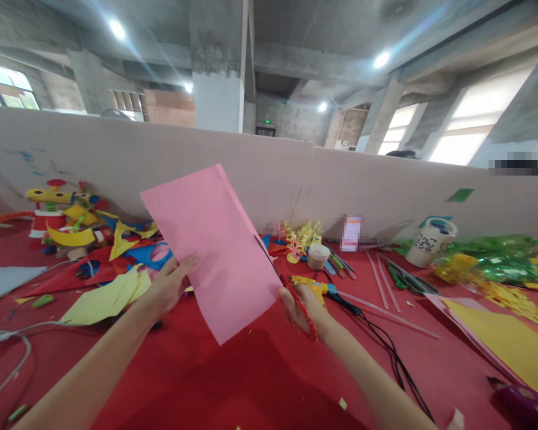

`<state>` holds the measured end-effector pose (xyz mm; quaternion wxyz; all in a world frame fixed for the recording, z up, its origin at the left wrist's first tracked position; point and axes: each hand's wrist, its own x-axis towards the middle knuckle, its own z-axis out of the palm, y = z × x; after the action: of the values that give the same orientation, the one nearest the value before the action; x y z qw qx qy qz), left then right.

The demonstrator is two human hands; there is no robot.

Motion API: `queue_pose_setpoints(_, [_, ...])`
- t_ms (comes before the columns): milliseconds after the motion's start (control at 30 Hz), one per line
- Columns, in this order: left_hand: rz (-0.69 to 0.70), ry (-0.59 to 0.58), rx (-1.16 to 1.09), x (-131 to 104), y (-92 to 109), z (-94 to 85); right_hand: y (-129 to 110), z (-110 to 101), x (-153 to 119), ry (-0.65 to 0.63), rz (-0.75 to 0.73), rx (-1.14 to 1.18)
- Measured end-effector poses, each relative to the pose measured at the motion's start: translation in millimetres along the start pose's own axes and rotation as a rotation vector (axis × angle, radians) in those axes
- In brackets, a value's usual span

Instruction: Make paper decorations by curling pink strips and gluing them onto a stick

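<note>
A sheet of pink paper is held up at a tilt above the red table. My left hand grips its left edge, with part of the fingers hidden behind the sheet. In my right hand is a pair of red-handled scissors, fingers closed round the handles. The dark blades lie along the right edge of the paper, where a narrow strip stands slightly apart from the sheet. Just beyond my right hand lies a yellow glue gun.
Yellow paper sheets and coloured scraps lie left. Clear glue sticks, a black cable, a white cup and a marked white container are right, with yellow card nearer. A white partition stands behind.
</note>
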<state>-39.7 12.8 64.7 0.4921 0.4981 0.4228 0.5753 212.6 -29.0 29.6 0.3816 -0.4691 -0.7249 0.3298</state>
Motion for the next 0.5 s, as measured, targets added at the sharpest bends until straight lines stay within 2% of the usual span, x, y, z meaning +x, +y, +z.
queue_pose_setpoints(133, [0.052, 0.044, 0.126, 0, 2, 0.4, 3, 0, 0, -0.039, -0.034, -0.081])
queue_pose_setpoints(267, [0.061, 0.058, 0.286, -6, 8, 6.3, 9, 1, -1, -0.109, 0.0, -0.04])
queue_pose_setpoints(400, [0.121, 0.031, 0.411, -9, 10, 6.9, 5, -2, -2, -0.143, -0.042, -0.018])
queue_pose_setpoints(500, [0.125, -0.03, 0.451, -9, 9, 5.0, -3, -5, -3, -0.088, -0.02, -0.101])
